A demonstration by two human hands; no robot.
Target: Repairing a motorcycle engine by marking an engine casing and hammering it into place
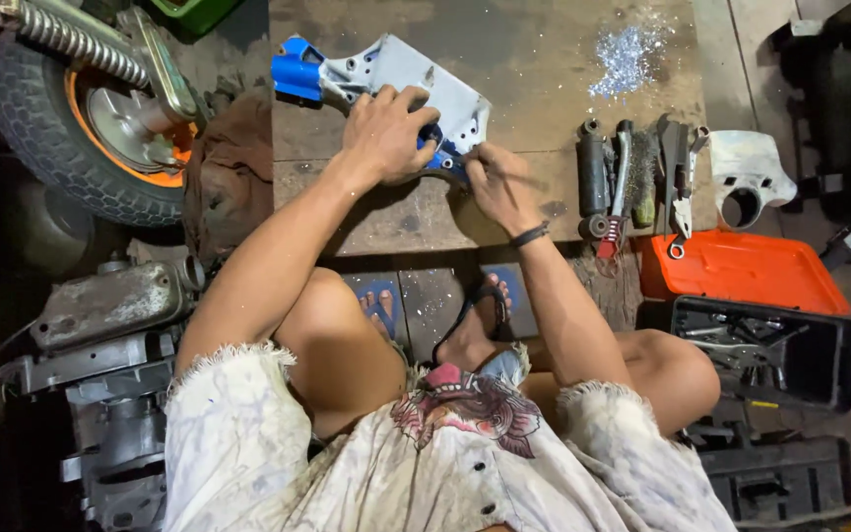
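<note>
A blue and grey plastic body panel [396,74] lies on the wooden floor in front of me. My left hand [386,133] presses down on its near edge, fingers curled over it. My right hand [499,187] is at the panel's lower right corner, pinching a thin tool; the tip is too small to make out. A dark band sits on my right wrist. I sit with knees apart, feet in sandals under my arms.
A small wheel with an orange rim [100,118] stands at the left, above a grey engine block [110,325]. Several hand tools [632,182], a white plastic part [746,177], an orange toolbox lid [741,271] and a black tool tray [760,350] lie at the right.
</note>
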